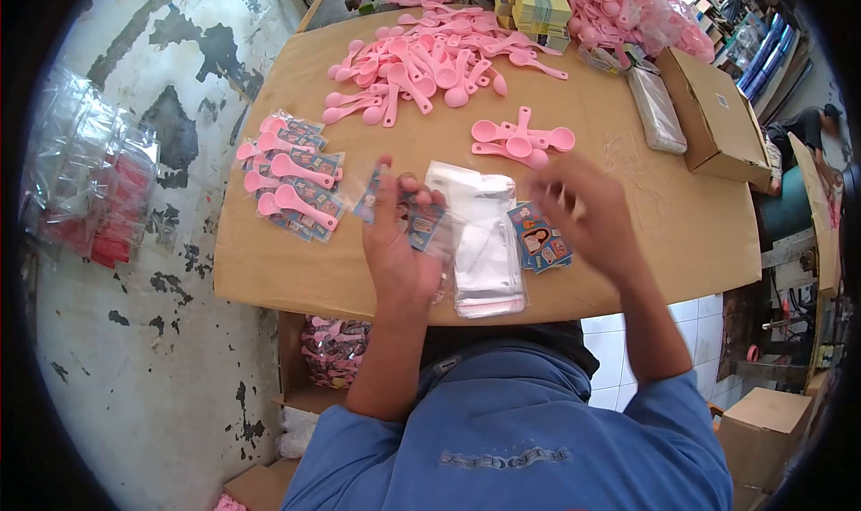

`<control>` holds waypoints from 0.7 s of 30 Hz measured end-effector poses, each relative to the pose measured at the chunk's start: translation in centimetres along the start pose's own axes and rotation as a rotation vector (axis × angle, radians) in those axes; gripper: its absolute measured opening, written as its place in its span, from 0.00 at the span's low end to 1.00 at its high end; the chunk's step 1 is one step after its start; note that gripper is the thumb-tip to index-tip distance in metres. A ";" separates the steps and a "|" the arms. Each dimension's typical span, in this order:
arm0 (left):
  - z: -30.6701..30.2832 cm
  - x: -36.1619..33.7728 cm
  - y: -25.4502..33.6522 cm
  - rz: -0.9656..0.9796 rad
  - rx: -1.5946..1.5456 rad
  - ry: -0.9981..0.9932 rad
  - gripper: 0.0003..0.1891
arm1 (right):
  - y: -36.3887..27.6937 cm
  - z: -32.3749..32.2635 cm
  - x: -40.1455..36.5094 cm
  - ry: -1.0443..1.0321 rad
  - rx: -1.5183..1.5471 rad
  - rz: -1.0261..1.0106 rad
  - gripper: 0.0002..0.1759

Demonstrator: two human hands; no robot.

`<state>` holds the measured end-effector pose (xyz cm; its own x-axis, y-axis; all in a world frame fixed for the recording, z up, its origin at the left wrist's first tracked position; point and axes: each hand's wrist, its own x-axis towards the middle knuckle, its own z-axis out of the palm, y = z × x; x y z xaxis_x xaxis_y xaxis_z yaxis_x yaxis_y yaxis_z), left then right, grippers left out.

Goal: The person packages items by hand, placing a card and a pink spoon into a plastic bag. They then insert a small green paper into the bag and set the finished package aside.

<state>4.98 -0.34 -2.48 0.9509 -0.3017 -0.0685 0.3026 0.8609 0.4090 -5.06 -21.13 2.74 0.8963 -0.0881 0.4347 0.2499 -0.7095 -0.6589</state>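
Observation:
My left hand (pixel 399 255) is closed around a clear plastic bag with a blue printed card (pixel 424 227) in it. A stack of clear plastic bags (pixel 489 260) lies on the table just right of that hand. Motion smears my right hand (pixel 592 215), which hovers above a small pile of blue printed cards (pixel 542 246); whether its fingers hold anything cannot be made out. Just beyond it is a small group of pink measuring spoons (pixel 517 145). Left of my left hand, several pink spoons (pixel 300 168) rest on bagged blue cards (pixel 305 220).
A large heap of pink spoons (pixel 421 67) covers the table's far side. Behind it stand stacks of yellowish cards (pixel 541 13) and a bag of spoons (pixel 628 13). A cardboard box (pixel 713 112) and a clear packet (pixel 656 108) sit at right. Plastic bags (pixel 94 166) hang on the left wall.

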 end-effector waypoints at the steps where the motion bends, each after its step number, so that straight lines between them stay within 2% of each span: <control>1: 0.0 0.1 0.2 0.027 0.016 -0.002 0.20 | 1.3 -0.9 1.6 -0.003 -0.025 0.008 0.14; 3: 0.2 -0.4 0.2 -0.013 0.032 -0.013 0.20 | 5.4 -1.8 4.5 -0.057 -0.321 -0.015 0.16; 6: 0.6 -0.9 -0.2 -0.081 0.025 -0.053 0.21 | 11.8 -1.5 7.9 -0.148 -0.469 -0.205 0.14; 9: 0.5 -0.8 -0.2 -0.071 0.039 -0.075 0.22 | 14.0 -1.1 10.2 -0.299 -0.544 -0.397 0.16; 12: -0.4 -0.3 0.8 0.028 0.059 -0.055 0.24 | 14.3 -1.8 11.4 -0.469 -0.404 -0.234 0.16; 15: -0.9 0.5 1.8 0.185 0.125 -0.024 0.24 | 14.5 -2.7 11.0 -0.389 -0.456 -0.278 0.15; 18: -0.6 1.1 2.4 0.289 0.130 -0.011 0.25 | 14.1 -3.4 10.0 -0.329 -0.326 -0.007 0.12; 21: -0.6 1.5 2.7 0.359 0.082 -0.088 0.24 | 8.0 -3.1 6.8 -0.093 -0.094 0.154 0.10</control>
<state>7.31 1.80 -2.02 0.9853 -0.0242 0.1692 -0.0581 0.8836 0.4646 1.91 -29.60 2.39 0.9524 -0.1386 0.2715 0.0758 -0.7551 -0.6512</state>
